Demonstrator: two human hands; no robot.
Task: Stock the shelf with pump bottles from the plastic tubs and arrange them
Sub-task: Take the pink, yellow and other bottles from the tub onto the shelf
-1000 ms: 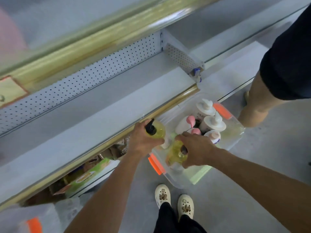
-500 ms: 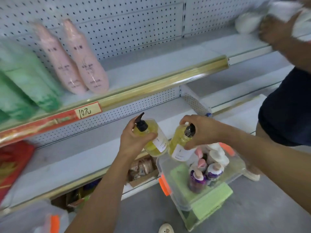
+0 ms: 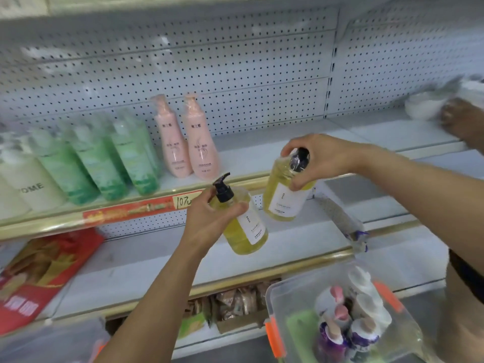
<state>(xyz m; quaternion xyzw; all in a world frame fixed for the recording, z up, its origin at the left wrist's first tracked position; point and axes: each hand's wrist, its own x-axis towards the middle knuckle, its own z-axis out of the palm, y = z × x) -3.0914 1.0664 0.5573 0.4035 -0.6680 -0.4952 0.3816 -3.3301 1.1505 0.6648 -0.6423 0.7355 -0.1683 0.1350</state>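
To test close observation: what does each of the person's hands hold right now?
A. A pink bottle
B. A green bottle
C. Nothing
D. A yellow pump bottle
D: the left hand and the right hand each grip a yellow pump bottle.

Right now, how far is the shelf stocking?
Done: green bottles and two pink bottles stand on the upper shelf. In hand: the left hand and right hand each hold a yellow pump bottle. Left: several bottles remain in the plastic tub.
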